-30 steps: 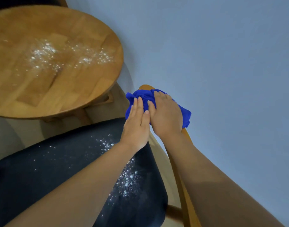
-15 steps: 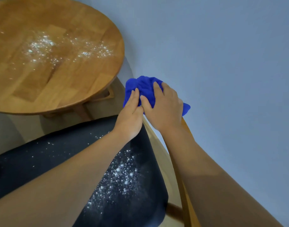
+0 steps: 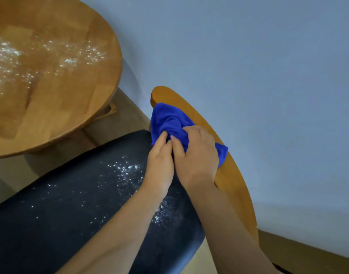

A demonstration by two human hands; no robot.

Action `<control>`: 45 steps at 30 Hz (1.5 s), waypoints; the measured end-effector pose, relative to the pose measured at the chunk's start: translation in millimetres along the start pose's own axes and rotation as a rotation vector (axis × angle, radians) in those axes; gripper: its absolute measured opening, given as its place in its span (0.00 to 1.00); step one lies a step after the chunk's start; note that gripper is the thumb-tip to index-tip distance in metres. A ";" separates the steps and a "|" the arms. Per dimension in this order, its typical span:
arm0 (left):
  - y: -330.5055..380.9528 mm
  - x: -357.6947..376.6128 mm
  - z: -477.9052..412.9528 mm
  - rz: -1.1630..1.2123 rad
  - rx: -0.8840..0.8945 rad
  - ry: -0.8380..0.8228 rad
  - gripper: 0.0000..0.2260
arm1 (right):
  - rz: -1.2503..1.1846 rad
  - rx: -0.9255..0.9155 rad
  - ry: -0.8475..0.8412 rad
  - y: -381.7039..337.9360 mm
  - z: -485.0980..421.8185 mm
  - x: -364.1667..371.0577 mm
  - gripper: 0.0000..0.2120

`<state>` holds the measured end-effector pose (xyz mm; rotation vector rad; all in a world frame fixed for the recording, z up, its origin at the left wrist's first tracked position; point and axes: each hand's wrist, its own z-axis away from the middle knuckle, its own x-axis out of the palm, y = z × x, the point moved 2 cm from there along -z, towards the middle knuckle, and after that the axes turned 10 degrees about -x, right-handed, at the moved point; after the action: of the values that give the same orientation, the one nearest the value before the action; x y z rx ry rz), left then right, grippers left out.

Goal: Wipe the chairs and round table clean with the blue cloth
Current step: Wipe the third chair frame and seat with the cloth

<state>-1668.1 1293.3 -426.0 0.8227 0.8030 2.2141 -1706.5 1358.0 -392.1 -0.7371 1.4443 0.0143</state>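
The blue cloth [image 3: 170, 121] is bunched up against the inner face of the chair's curved wooden backrest [image 3: 227, 171]. My right hand [image 3: 197, 155] grips the cloth from the right, and my left hand [image 3: 159, 161] pinches its lower edge beside it. The chair's dark seat [image 3: 60, 210] below carries white powder specks. The round wooden table [image 3: 51, 91] at the upper left is also dusted with white powder.
A pale blue-grey wall [image 3: 248, 66] runs close behind the backrest and the table. Light wooden floor [image 3: 120, 123] shows between the table's base and the seat, and a wooden skirting strip [image 3: 308, 252] shows at the lower right.
Both hands have closed on the cloth and drawn it down from the backrest's top end to its inner face. More of the backrest shows now.
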 end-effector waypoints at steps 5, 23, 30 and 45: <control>20.4 -27.7 -8.0 -0.147 0.057 0.046 0.23 | -0.518 0.216 0.206 -37.7 -12.4 0.9 0.14; 39.2 -45.0 -105.2 -0.715 0.244 0.055 0.44 | 0.305 0.037 -0.179 16.0 -75.7 18.2 0.30; 39.2 -35.9 -137.3 -0.655 0.435 0.153 0.30 | 0.284 0.050 -0.129 16.1 -76.7 19.2 0.30; 16.4 -63.7 -173.7 -0.712 0.146 0.059 0.24 | 0.307 0.065 -0.089 17.1 -73.9 25.8 0.28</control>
<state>-1760.4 1182.3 -542.9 0.4344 1.0928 1.5625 -1775.0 1326.5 -419.0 -0.4507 1.4534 0.2327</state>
